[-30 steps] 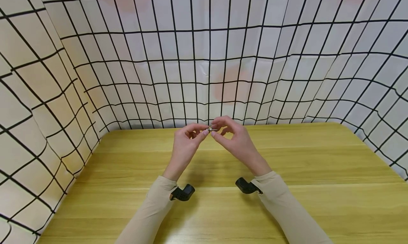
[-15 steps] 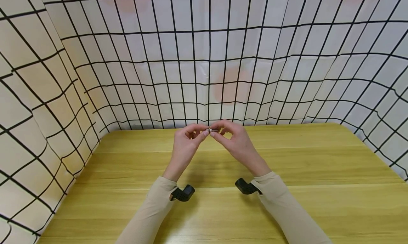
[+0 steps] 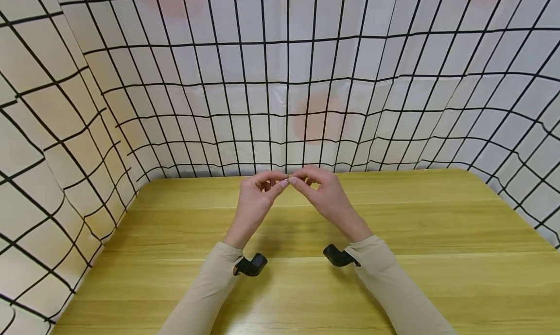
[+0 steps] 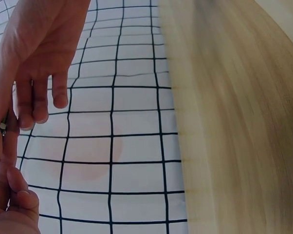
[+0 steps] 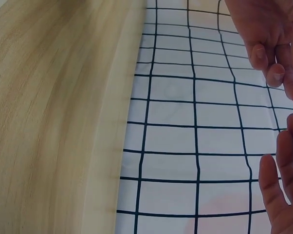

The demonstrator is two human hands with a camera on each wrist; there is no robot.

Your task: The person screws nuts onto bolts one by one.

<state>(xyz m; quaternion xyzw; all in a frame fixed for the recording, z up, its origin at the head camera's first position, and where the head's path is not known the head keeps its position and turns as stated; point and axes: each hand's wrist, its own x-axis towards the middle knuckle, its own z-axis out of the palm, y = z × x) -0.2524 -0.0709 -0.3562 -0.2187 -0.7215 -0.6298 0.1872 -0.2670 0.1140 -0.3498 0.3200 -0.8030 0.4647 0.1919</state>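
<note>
My left hand (image 3: 255, 194) pinches a very small silvery metal part between thumb and index finger, above the back of the table. My right hand (image 3: 325, 194) meets it from the other side, thumb and index finger pinching the part's right end. Fingertips of both hands come together and hide most of it in the head view. A glint of the metal part (image 4: 3, 126) shows between the fingers at the left edge of the left wrist view. Its exact kind is too small to tell. The other fingers of both hands are loosely bent.
Below the hands lies a wooden table (image 3: 288, 281) with a light grain. A white cloth with a black grid (image 3: 280, 96) hangs behind it and along both sides. A black wrist camera (image 3: 251, 265) sits at the left cuff, another wrist camera (image 3: 337, 255) at the right.
The right thumb and index finger were apart around the part's thin shaft; they have closed on it and now cover it. The left hand has stayed in place.
</note>
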